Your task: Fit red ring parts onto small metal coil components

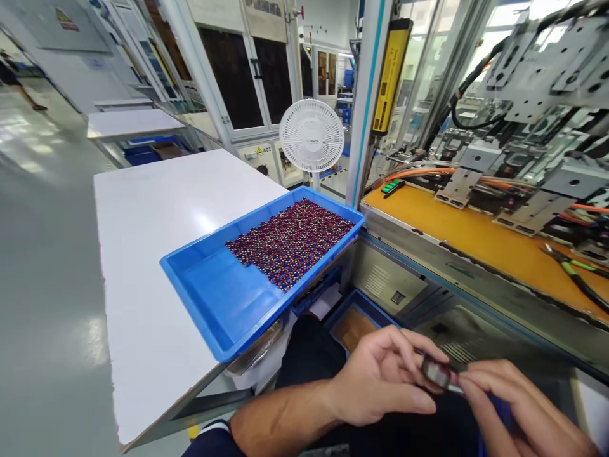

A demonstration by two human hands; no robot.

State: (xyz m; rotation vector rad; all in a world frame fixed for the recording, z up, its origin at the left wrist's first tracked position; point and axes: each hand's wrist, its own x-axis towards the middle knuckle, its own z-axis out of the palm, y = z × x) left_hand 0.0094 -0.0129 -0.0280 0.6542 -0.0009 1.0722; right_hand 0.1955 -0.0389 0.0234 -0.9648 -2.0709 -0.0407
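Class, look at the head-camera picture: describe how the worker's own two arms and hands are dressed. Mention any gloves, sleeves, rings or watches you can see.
Both hands are bare, with no gloves. The left hand shows no ring, and its forearm is uncovered up to a dark navy short sleeve with a thin white stripe near its edge. No watch or band shows on that wrist. The right hand is also ungloved; its wrist and sleeve lie outside the picture.

Single head cam, looks fwd and down, close over hands, blue tray (209, 289) just ahead.
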